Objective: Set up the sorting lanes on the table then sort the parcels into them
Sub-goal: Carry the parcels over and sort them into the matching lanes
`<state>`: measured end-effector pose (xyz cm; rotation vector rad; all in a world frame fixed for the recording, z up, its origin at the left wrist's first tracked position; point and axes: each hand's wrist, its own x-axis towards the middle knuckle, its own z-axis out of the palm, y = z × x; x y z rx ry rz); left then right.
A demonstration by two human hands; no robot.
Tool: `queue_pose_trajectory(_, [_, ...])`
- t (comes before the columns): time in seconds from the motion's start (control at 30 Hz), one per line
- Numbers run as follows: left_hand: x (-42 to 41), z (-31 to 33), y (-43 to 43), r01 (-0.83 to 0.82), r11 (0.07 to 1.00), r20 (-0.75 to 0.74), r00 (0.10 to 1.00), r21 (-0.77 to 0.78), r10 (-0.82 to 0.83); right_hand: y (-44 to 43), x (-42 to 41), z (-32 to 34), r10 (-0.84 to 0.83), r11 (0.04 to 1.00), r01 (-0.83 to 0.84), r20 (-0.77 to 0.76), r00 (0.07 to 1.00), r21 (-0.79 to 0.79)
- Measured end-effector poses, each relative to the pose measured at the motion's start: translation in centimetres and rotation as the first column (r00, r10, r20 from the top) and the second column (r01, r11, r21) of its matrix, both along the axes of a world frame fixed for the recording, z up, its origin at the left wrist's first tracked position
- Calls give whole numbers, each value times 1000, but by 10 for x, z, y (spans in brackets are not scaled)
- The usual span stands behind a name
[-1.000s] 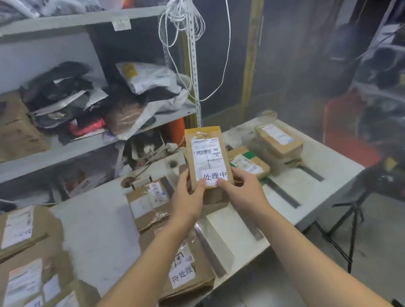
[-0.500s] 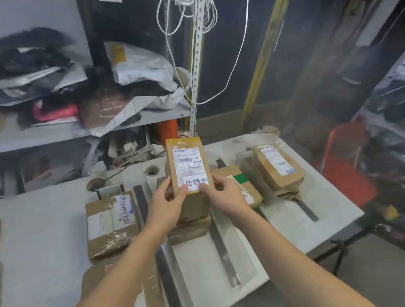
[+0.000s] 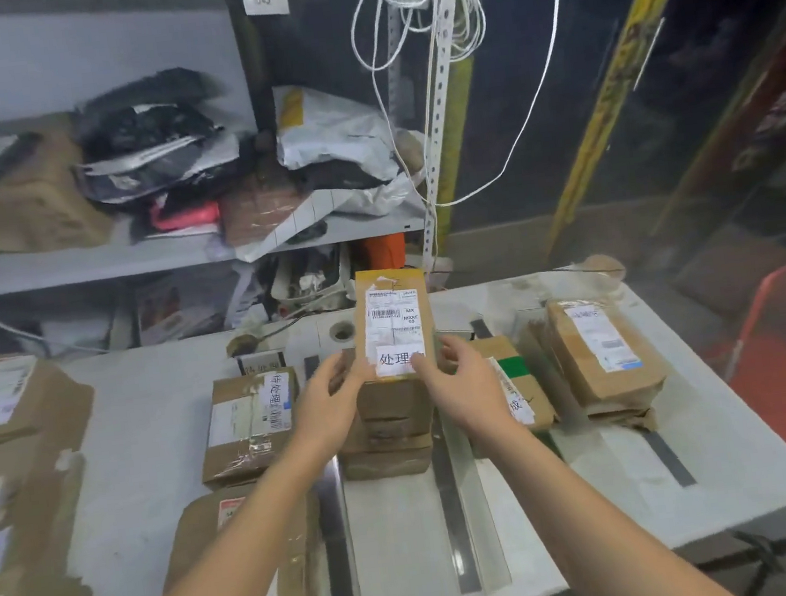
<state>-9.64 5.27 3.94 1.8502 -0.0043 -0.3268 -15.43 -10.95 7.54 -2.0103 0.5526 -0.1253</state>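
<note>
while both hands flank it, the held parcel stands over the middle lane, on or just above a stack of parcels; whether its base has settled there cannot be told. item: brown carton, labelled face toward the camera, long axis running away from the person, far end tilted up. left hand: fingers curled loosely at the near-left edge, touching it, part open. right hand: thumb on the lower-right corner of the white label, fingers behind and unseen, so the firmness of grip cannot be told. position: dead ahead of both hands, between them, neither clearly nearer. lane bounds: metal strips lying lengthwise on the white table, parallel with the carton's long axis. neighbours: left-lane parcel just beside the stack; right-lane parcel partly behind the right hand; far-right stack well apart. judgement: the coming move likely turns on lowering the far end flat onto the stack, squared between the strips.
</note>
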Motion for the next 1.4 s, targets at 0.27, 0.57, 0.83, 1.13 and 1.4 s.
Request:
queue_pose_trajectory(0.27, [-30, 42, 63, -102, 759, 277, 955, 643, -106, 8, 4, 16, 419, 760, -294, 92, 903, -580])
queue_pose_trajectory(0.57, [-84, 80, 188, -241, 169, 260, 960, 956, -99, 111, 7, 24, 713, 501, -520, -11, 701, -692])
queue_pose_trajectory(0.83, [-129, 93, 315, -328, 120, 324, 944, 937, 57, 231, 4, 33, 781, 381, -605, -106, 615, -700])
queue_pose_trajectory(1.13, [-123, 100, 477, -394, 161, 380, 918, 905, 111, 390, 8, 33, 767, 338, -583, -143, 626, -739])
queue_pose_trajectory(1.4, [-65, 90, 573, -388, 242, 396, 918, 889, 19, 475, 34, 27, 694, 374, -601, -217, 686, -706])
